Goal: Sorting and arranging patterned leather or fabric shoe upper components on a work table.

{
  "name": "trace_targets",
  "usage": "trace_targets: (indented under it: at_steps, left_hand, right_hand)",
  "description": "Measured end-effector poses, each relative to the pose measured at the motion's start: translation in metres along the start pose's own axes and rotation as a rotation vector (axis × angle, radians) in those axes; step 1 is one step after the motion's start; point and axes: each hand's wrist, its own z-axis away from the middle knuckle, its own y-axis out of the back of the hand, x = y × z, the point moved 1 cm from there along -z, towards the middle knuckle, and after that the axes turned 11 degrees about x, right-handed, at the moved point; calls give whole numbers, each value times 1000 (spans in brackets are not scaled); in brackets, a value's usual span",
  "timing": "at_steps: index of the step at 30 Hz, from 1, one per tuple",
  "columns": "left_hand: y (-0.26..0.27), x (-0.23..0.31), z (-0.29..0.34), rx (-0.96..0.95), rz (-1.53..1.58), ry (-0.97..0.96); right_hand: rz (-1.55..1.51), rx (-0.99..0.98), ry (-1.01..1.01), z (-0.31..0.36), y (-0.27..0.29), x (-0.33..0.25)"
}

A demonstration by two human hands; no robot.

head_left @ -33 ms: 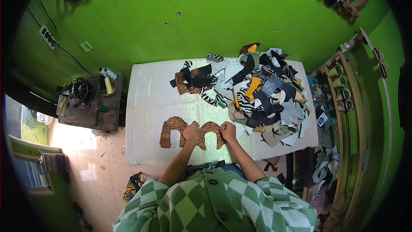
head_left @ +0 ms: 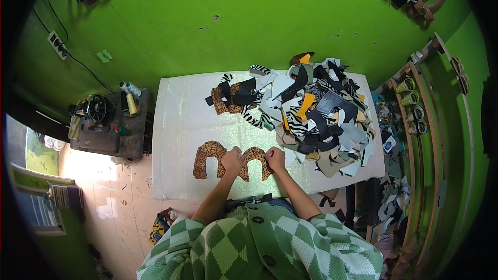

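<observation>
Two arch-shaped leopard-print cut pieces lie side by side near the front of the pale table. My left hand point(head_left: 233, 161) is closed at the left side of the right-hand leopard-print piece point(head_left: 254, 153), its knuckles also covering part of the gap beside the other piece. With curled fingers, my right hand point(head_left: 276, 159) grips that same piece at its right edge. The left-hand leopard-print piece point(head_left: 204, 151) rests flat, its opening toward me, close against my left hand. What exactly my fingertips pinch is hidden under the hands.
A heap of mixed scraps point(head_left: 316, 119) covers the table's back right. Further leopard and zebra pieces point(head_left: 228, 98) lie at its left end. A sewing machine point(head_left: 95, 109) and thread cones point(head_left: 130, 102) stand on a small table at left. A wooden rack point(head_left: 415, 150) holds sandals at right.
</observation>
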Motion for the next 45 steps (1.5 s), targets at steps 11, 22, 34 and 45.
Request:
trace_targets:
  at_steps: [11, 22, 34, 45]
  left_hand:
    - [-21, -10, 34, 244, -253, -543]
    - [-15, -14, 51, 215, -335, -628]
    - [-17, -10, 54, 204, -395, -627]
    - [-12, -5, 59, 144, -320, -622]
  right_hand:
    - [320, -2, 560, 44, 2, -24]
    - [493, -51, 537, 68, 6, -31]
    - [638, -17, 352, 60, 43, -11]
    - [459, -22, 363, 69, 24, -28]
